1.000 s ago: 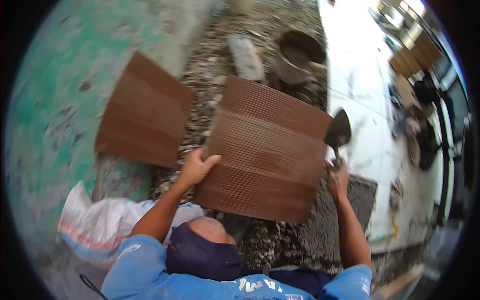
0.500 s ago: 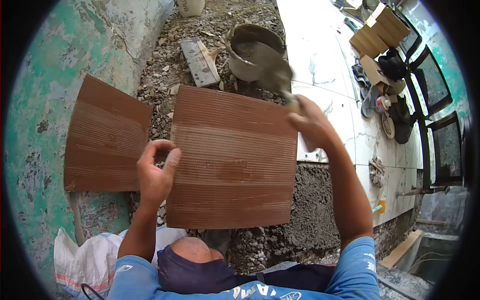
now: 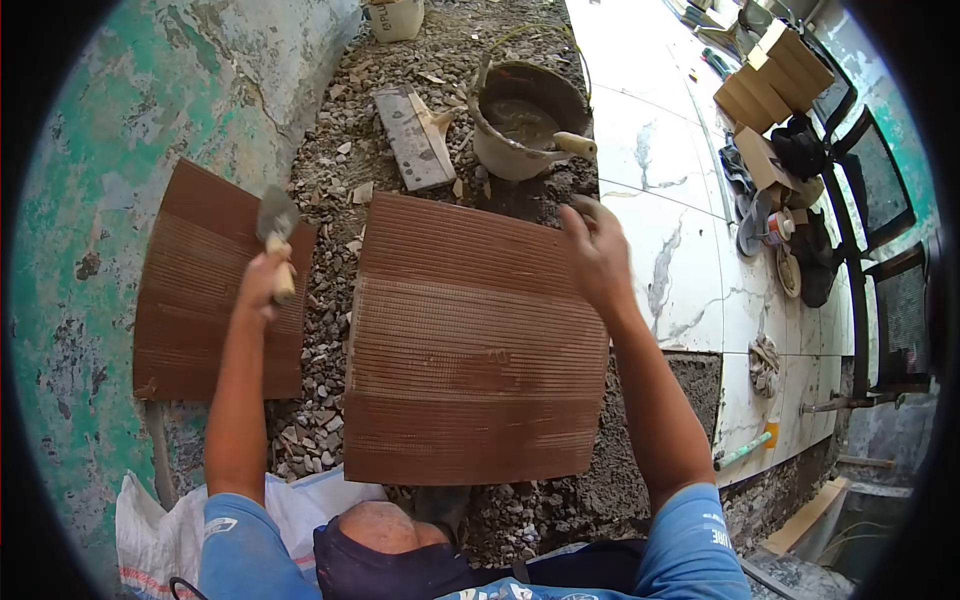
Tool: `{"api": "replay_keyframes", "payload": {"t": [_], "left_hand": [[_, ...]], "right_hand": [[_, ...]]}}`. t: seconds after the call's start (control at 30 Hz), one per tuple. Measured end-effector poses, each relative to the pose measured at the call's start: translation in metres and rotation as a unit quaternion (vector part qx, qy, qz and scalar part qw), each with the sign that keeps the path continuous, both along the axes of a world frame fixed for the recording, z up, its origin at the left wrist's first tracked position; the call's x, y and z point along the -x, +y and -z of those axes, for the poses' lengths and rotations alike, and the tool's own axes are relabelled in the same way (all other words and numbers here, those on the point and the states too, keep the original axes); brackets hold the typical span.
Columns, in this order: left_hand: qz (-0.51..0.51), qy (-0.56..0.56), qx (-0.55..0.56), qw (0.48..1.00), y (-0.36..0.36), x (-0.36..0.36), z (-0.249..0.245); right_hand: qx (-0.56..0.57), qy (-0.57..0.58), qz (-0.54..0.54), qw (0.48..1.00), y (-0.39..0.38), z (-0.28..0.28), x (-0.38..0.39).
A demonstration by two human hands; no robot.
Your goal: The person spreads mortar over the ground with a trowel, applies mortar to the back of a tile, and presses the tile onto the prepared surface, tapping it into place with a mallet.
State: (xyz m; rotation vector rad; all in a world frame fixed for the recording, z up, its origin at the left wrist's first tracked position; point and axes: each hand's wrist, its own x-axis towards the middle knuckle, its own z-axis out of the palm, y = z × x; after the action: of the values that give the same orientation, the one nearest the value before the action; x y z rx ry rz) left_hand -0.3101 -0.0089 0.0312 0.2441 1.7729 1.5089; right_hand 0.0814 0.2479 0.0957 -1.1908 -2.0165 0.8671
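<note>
My left hand (image 3: 262,282) is wrapped round the wooden handle of a small trowel (image 3: 277,218), whose grey blade points up over the left brown tile (image 3: 215,335). That tile leans by the green wall. Near the upper right corner of the large brown tile (image 3: 475,340), my right hand (image 3: 598,248) has its fingers apart and holds nothing. The large tile lies ribbed face up in front of me. Beyond it stands a bucket (image 3: 515,150) of grey mortar, with a second wooden handle (image 3: 575,145) sticking out over its rim.
A grey float (image 3: 415,138) lies on the rubble left of the bucket. A white container (image 3: 396,18) stands farther back. White marbled floor tiles (image 3: 665,240) run along the right, with shoes, cardboard boxes (image 3: 775,80) and chairs. A white sack (image 3: 165,525) lies at lower left.
My left hand has moved left from the large tile's edge and now holds the small trowel. My right hand has let go of the larger trowel, whose handle now shows at the bucket.
</note>
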Motion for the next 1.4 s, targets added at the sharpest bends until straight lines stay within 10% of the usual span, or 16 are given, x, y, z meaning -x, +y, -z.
{"api": "replay_keyframes", "payload": {"t": [0.37,0.5,0.7,0.87,1.2,1.4], "left_hand": [[0.187,0.381,0.374,0.825,-0.045,-0.039,0.182],[0.069,0.354,0.206,0.91,0.011,-0.02,0.072],[0.031,0.489,0.172,0.854,0.06,-0.062,-0.074],[0.214,0.515,0.222,0.8,0.017,-0.129,-0.161],[0.542,0.15,0.373,0.738,-0.198,-0.233,-0.409],[0.541,0.054,0.446,0.711,-0.248,-0.296,-0.452]], "right_hand": [[0.097,-0.059,0.137,0.984,0.017,0.086,-0.165],[0.082,-0.078,0.136,0.984,0.042,0.085,-0.191],[0.043,-0.151,0.105,0.982,0.044,0.013,-0.248],[0.048,-0.288,0.118,0.949,0.001,-0.067,-0.37],[0.327,-0.398,0.226,0.827,-0.324,-0.318,-0.534],[0.52,-0.183,0.24,0.799,-0.497,-0.257,-0.518]]}}
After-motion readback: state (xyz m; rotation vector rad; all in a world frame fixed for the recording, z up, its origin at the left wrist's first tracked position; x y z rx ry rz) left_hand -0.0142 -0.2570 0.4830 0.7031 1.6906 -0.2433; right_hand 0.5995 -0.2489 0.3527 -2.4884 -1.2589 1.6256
